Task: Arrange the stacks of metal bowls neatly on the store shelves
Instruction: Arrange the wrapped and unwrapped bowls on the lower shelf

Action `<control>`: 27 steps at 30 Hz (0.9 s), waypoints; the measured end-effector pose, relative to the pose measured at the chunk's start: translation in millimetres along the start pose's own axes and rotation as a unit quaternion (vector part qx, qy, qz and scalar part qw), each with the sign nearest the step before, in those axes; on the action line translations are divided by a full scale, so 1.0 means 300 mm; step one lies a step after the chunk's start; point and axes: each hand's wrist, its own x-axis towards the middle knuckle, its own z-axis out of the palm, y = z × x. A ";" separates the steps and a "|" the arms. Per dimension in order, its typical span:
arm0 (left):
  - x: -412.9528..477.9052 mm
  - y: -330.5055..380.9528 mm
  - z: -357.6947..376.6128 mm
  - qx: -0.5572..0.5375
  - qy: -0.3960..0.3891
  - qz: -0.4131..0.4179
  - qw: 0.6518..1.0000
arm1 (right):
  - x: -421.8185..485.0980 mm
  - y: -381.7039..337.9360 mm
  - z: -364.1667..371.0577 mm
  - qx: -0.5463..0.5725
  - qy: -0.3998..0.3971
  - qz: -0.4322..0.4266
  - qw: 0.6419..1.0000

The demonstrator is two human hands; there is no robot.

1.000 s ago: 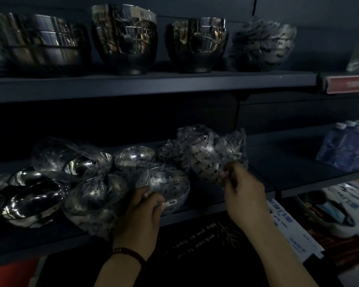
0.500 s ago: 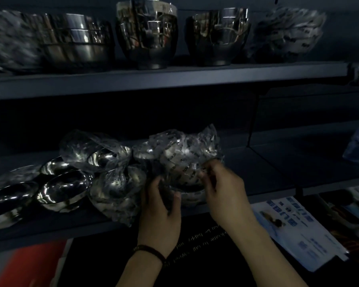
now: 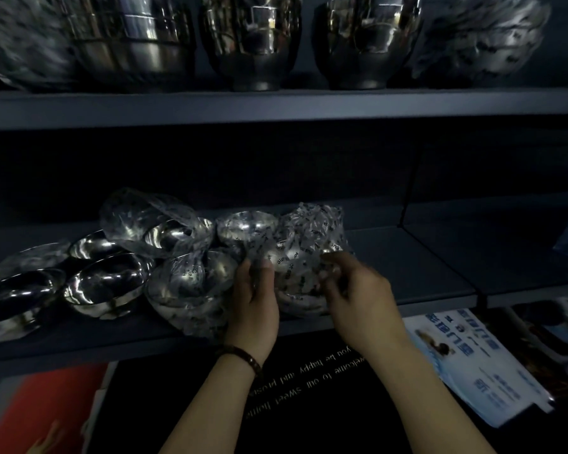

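Hands on one wrapped bowl stack (image 3: 304,267) at the front of the lower shelf (image 3: 407,257): left hand (image 3: 254,301) and right hand (image 3: 358,290) pinch its plastic from either side. Upper shelf (image 3: 276,104) looks done, four or five upright stacks, left end blurred. Lower shelf remains a tumbled pile: roughly four wrapped bundles, about four bare bowls (image 3: 109,283) tipped over at left.

Plastic-wrapped metal bowls (image 3: 295,257) lie jumbled beside bare shiny bowls (image 3: 105,286) on the lower shelf (image 3: 391,257).
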 end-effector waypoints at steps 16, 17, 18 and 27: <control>0.105 -0.052 0.099 -0.022 0.021 -0.091 0.995 | 0.008 0.162 0.071 0.282 0.046 0.120 0.951; 0.111 -0.056 0.103 -0.028 0.024 -0.093 0.995 | 0.007 0.168 0.081 0.301 0.048 0.128 0.944; 0.125 -0.069 0.109 -0.039 0.026 -0.099 0.994 | 0.006 0.174 0.090 0.309 0.051 0.133 0.940; 0.142 -0.084 0.247 -0.071 -0.049 -0.091 0.992 | 0.021 0.266 0.023 0.338 0.103 0.159 0.922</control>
